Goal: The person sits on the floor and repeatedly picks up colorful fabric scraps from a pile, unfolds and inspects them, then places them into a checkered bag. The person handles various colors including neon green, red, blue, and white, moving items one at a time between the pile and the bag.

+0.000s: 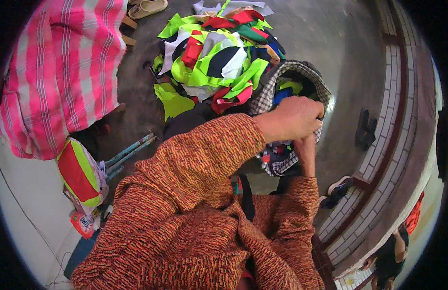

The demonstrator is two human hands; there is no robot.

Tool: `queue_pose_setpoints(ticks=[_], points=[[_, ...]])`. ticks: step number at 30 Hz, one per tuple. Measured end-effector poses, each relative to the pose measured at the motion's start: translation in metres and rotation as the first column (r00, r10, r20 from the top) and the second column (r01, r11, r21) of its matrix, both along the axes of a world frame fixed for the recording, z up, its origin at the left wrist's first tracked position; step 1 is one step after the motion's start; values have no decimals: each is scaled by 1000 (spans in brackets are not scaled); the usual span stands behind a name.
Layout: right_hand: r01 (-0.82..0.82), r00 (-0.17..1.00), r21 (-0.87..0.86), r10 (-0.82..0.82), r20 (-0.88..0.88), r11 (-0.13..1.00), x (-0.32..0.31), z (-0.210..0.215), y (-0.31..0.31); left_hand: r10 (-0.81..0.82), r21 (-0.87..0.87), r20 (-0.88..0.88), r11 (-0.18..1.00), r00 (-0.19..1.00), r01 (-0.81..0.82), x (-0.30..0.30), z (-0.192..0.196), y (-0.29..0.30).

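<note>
My left hand [295,117] reaches across and is closed at the right-hand rim of a black-and-white checked cloth bag [314,77]. Just below it is my right hand [306,141], its wrist rising from the lower edge and its fingers hidden behind the left hand. The two hands meet over the bag's mouth. Inside the bag lie fabric scraps, among them a blue piece [282,95] and a yellow-green piece [290,86]. A big heap of fabric scraps [212,60] in neon yellow, red, white, grey and black lies against the bag's left side.
A pink plaid cloth [64,72] hangs over something at left. Below it are a red-and-yellow bundle [79,174] and blue metal bars [129,154]. Dark shoes [337,189] and black sandals [365,129] lie by the tiled step [374,159]. Another person [393,256] is at lower right.
</note>
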State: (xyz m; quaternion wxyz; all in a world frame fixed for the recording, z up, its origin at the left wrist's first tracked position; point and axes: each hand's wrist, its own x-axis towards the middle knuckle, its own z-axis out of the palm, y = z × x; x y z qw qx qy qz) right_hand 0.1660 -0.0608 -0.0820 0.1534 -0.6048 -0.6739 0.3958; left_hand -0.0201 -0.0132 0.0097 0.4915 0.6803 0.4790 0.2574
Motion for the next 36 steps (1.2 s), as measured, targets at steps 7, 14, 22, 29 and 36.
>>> queue_pose_setpoints(ticks=[7,14,22,29,36], points=[[-188,977,123,199,-80,974,-124,-41,20,71,86,111,993,991,-81,-2,-2,-8],[-342,936,321,290,201,883,-238,-71,43,114,30,130,992,985,-119,-16,11,-4],[-354,935,392,329,130,849,-241,-140,64,158,22,169,986,973,-164,-22,11,-6],[11,864,40,11,-504,999,-203,-108,103,220,53,199,971,955,-234,-18,13,-7],[161,736,-7,-125,-665,987,-132,10,80,177,37,260,981,949,-192,-3,17,-7]])
